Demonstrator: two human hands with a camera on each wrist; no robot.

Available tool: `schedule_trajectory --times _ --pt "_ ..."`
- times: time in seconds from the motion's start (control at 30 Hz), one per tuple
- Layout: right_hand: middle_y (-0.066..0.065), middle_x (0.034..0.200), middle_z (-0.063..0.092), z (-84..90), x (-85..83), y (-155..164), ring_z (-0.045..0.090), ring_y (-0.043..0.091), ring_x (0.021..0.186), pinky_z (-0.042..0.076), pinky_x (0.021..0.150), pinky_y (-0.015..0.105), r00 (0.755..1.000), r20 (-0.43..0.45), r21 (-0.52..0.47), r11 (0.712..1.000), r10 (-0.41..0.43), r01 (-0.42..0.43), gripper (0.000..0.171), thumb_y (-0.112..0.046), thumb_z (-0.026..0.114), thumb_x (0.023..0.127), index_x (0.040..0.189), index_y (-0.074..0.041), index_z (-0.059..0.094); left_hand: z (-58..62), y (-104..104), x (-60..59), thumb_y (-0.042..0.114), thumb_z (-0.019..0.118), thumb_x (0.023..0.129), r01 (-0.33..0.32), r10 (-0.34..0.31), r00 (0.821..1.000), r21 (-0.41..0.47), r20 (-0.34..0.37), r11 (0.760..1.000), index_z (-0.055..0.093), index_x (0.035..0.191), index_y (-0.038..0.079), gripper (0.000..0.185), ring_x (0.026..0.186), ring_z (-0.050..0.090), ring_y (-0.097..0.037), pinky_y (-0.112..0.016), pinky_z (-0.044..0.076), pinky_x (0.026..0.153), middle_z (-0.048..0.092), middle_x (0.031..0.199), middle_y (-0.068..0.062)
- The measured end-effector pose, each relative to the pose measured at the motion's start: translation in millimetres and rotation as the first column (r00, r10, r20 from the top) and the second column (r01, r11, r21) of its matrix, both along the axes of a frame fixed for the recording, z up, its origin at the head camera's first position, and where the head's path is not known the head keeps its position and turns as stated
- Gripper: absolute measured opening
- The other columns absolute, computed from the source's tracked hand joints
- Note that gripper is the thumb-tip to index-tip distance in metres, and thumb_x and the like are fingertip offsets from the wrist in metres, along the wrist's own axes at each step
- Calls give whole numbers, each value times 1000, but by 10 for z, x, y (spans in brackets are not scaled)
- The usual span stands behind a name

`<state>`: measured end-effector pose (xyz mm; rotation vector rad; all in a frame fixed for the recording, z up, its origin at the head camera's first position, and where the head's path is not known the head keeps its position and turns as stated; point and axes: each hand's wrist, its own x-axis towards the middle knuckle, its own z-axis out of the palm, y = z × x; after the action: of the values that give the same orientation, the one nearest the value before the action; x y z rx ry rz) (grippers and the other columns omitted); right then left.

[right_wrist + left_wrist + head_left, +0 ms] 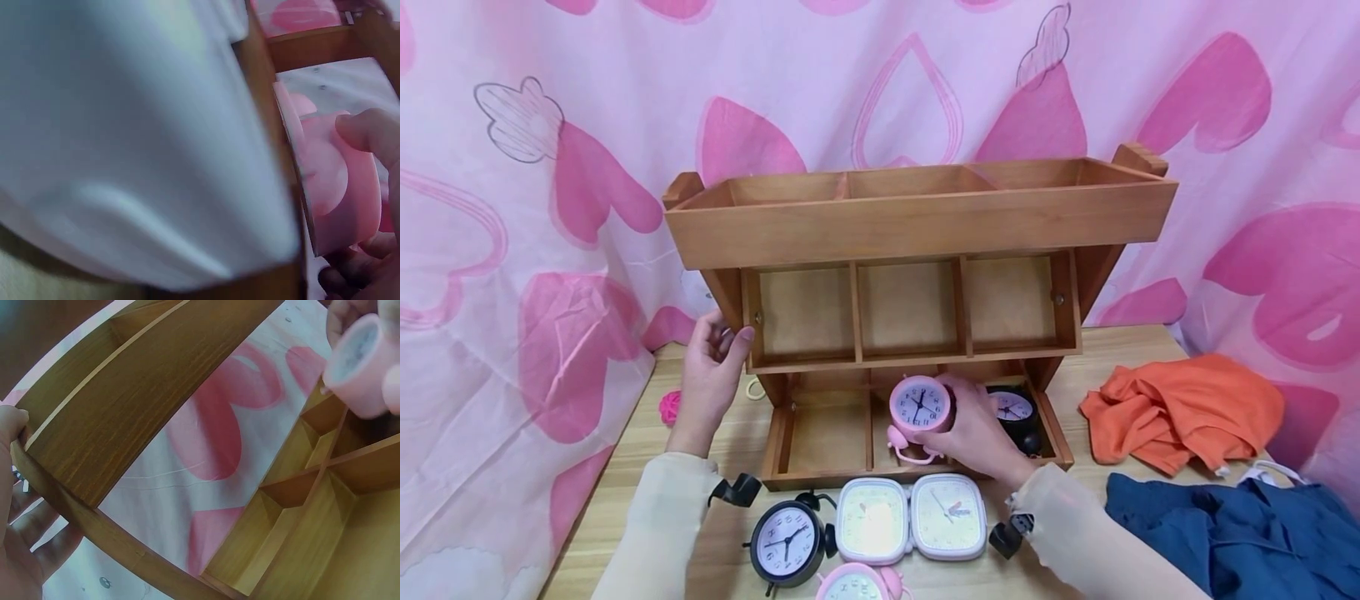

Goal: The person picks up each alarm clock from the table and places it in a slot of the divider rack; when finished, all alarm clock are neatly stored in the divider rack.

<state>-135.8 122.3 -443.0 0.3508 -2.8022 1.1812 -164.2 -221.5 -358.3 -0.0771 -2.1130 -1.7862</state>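
A wooden tiered box (925, 225) stands with its trays spread at several levels. At its left side my left hand (718, 367) grips the box's wooden edge, thumb on one face and fingers (53, 547) behind it. My right hand (977, 429) holds a pink alarm clock (919, 406) by its body, dial towards me and bells down, over the middle compartment of the lowest tray (823, 437). To the right of that hand, a black alarm clock (1013, 408) lies in the tray's right compartment. The right wrist view shows the pink clock (340, 175) between thumb and fingers.
In front of the box lie two white square clocks (871, 542) (946, 546), a black alarm clock (785, 542) and another pink clock (852, 583). Orange cloth (1183, 408) and blue cloth (1232, 533) lie at right. A pink ball (670, 407) sits at left.
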Motion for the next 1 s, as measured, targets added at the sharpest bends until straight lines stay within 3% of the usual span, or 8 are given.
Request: schedule_trajectory --times 0.2,0.4,0.6,0.77,0.87,1.0 --pt "3 121 62 -134 -29 -66 42 32 122 30 96 56 997 -73 154 988 -5 16 80 -48 91 62 127 -17 55 -6 0 1 15 60 98 1 -1 1000 6 -10 1000 48 133 5 38 114 60 -1 -11 47 95 62 119 10" --pt "9 135 58 -61 36 -19 37 37 132 29 99 58 997 -20 281 958 73 -65 77 -46 87 70 133 -15 56 -12 -5 -4 12 60 98 0 0 1000 12 -19 1000 48 131 5 36 112 61 -1 -11 48 93 63 117 9" --pt "10 145 51 133 160 170 43 37 136 32 110 63 991 9 173 976 133 -133 77 -48 80 78 142 -15 50 -25 -3 -12 10 60 97 9 -8 999 15 -37 1000 48 131 3 36 111 62 -2 -12 49 93 63 115 8" --pt "6 143 53 283 377 404 56 30 123 49 100 52 991 -11 57 989 134 -133 72 -44 77 83 143 -19 47 -22 -4 -17 11 60 98 16 -15 999 21 -42 1000 48 133 3 38 113 61 -2 -12 48 94 63 118 8" --pt "3 140 55 289 535 516 59 24 116 54 92 46 989 -59 27 991 135 -133 71 -36 80 82 142 -19 47 -26 -5 -22 10 60 97 22 -21 999 32 -42 999 48 133 3 38 114 61 -2 -12 48 94 63 118 8" --pt "2 140 54 207 759 584 56 21 122 54 92 41 987 -75 28 990 141 -139 73 -30 83 79 142 -18 48 -39 -8 -27 9 60 97 24 -22 999 41 -47 999 48 132 4 37 113 62 -2 -13 48 94 63 118 7"
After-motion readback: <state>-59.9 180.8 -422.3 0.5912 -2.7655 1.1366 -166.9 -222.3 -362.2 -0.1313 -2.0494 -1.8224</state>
